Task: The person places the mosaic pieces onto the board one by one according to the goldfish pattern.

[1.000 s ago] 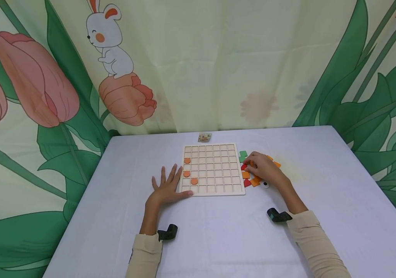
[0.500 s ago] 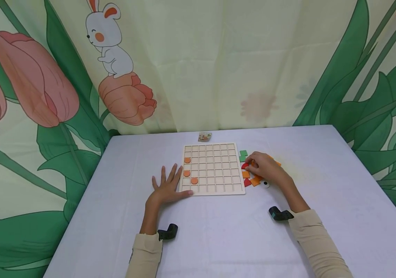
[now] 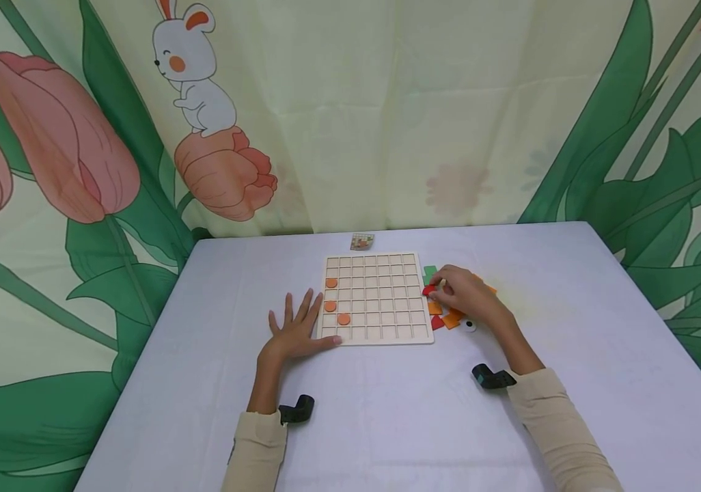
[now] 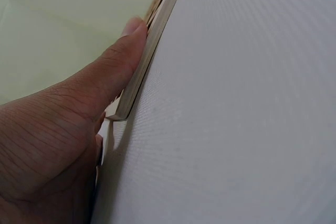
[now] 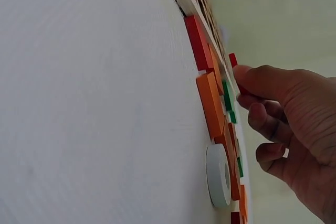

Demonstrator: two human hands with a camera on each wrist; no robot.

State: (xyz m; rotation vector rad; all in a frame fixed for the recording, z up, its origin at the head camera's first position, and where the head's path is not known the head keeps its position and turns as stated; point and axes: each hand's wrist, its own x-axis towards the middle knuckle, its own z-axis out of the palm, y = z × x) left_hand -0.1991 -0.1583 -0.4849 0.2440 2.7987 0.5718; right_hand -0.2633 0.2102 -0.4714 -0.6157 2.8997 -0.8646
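A pale wooden grid board point(image 3: 381, 298) lies on the table, with three orange discs point(image 3: 344, 319) in cells at its left side. My left hand point(image 3: 294, 336) is spread at the board's lower left corner, its thumb point(image 4: 134, 45) resting along the front edge. At the board's right side my right hand point(image 3: 464, 294) pinches a small red piece point(image 3: 428, 290) between thumb and fingertips. In the right wrist view that red piece point(image 5: 233, 60) is raised above the other pieces.
Beside the board's right edge lie loose orange point(image 3: 451, 319), green point(image 3: 430, 272) and red pieces point(image 3: 437, 322). A white round piece with a black dot point(image 3: 469, 326) lies nearest me. A small patterned packet point(image 3: 362, 242) sits behind the board.
My right hand has shifted slightly left, bringing the red piece from among the loose pieces to the board's right edge. The left hand stays in place.
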